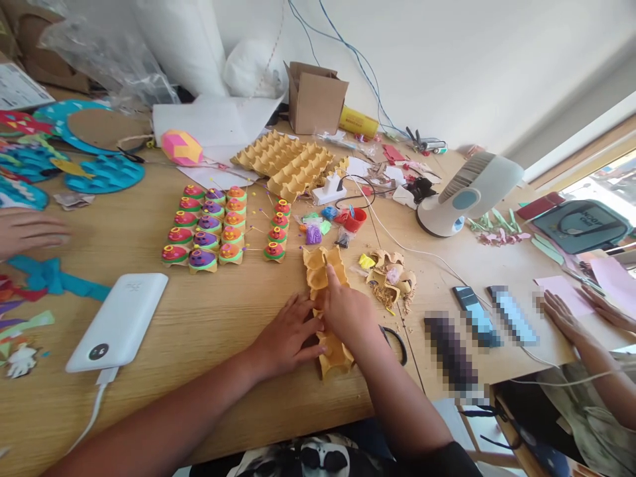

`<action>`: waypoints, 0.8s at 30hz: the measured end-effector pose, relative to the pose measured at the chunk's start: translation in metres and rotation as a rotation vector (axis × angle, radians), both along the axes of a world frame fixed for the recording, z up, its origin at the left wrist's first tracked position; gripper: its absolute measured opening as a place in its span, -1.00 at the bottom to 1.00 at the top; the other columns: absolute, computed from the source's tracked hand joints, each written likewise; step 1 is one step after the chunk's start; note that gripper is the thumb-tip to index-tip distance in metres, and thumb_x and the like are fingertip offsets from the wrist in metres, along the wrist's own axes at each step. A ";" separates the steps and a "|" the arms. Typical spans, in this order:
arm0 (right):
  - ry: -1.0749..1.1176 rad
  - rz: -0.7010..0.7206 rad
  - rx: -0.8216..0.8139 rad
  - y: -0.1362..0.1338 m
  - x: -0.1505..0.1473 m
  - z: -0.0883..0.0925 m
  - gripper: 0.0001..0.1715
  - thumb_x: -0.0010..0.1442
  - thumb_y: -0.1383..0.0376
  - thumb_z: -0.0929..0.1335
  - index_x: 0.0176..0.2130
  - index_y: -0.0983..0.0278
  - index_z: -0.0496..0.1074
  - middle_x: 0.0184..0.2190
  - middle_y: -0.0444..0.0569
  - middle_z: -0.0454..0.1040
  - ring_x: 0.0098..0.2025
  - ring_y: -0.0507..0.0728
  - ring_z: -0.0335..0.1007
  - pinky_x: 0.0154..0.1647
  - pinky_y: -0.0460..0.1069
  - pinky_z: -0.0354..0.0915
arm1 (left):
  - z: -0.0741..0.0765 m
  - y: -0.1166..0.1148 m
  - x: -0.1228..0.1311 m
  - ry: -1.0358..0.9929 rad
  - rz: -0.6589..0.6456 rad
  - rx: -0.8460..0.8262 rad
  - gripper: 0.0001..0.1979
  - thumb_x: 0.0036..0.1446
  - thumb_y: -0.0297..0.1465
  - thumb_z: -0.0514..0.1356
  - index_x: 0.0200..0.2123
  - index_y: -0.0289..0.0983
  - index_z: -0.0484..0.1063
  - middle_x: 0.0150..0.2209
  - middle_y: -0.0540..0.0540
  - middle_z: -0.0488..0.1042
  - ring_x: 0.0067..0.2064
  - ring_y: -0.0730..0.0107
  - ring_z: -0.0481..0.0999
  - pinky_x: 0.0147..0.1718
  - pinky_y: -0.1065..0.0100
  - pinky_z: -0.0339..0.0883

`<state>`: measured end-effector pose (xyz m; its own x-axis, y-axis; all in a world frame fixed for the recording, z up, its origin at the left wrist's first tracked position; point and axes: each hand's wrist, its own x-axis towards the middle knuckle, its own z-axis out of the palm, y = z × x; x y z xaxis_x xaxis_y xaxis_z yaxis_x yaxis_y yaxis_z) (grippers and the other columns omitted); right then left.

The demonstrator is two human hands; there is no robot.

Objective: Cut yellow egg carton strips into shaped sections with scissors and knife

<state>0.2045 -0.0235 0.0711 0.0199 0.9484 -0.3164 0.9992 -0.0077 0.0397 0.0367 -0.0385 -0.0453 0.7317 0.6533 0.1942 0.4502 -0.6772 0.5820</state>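
A strip of yellow-brown egg carton [335,361] lies lengthwise in front of me, its cups facing up. My left hand [288,334] holds its left edge, with thumb and fingers apart at the rim. Over the strip's middle is my right hand [348,308], its index finger stretched out and touching a cup near the far end. The other right fingers are bent and partly hidden. A black scissor handle [396,344] shows beside my right wrist; the rest is covered. Torn carton pieces and crumbs [392,278] lie right of the strip.
Rows of painted carton cups [211,228] stand at left, with larger egg trays [285,162] behind. A white power bank [119,321] lies left; a fan [467,192] and phones [477,317] are at right. Other people's hands [566,315] rest at both sides.
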 end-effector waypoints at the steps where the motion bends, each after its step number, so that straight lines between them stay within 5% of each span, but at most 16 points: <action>1: -0.009 0.000 -0.009 -0.004 0.000 0.000 -0.12 0.48 0.28 0.19 0.58 0.33 -0.27 -0.20 0.15 0.70 -0.18 0.21 0.70 -0.27 -0.02 0.43 | 0.000 0.000 0.000 0.005 -0.004 0.005 -0.60 0.36 0.00 0.19 0.08 -0.09 0.53 0.27 -0.22 0.35 0.39 -0.15 0.21 0.45 -0.34 -0.08; 6: -0.044 -0.016 -0.030 -0.024 0.001 0.001 -0.18 0.46 0.27 0.21 0.57 0.30 -0.09 -0.24 0.15 0.70 -0.22 0.21 0.70 -0.29 -0.03 0.42 | 0.000 0.000 0.000 0.023 -0.018 0.029 -0.55 0.37 0.00 0.17 0.13 -0.13 0.50 0.27 -0.26 0.33 0.39 -0.16 0.20 0.45 -0.34 -0.06; 13: 0.007 -0.012 -0.019 -0.003 0.000 0.002 -0.15 0.47 0.27 0.17 0.58 0.35 -0.21 -0.17 0.19 0.70 -0.15 0.24 0.70 -0.23 0.00 0.44 | 0.001 0.001 0.001 0.002 -0.020 0.020 -0.56 0.36 -0.02 0.19 0.18 -0.08 0.50 0.32 -0.25 0.30 0.40 -0.23 0.17 0.42 -0.40 -0.05; 24: -0.005 0.002 -0.033 -0.013 -0.001 0.004 -0.16 0.44 0.29 0.23 0.57 0.35 -0.10 -0.21 0.15 0.70 -0.18 0.23 0.70 -0.26 -0.02 0.43 | 0.002 0.001 0.001 0.026 -0.017 0.015 -0.54 0.38 -0.02 0.17 0.20 -0.11 0.46 0.27 -0.26 0.31 0.39 -0.17 0.18 0.44 -0.37 -0.08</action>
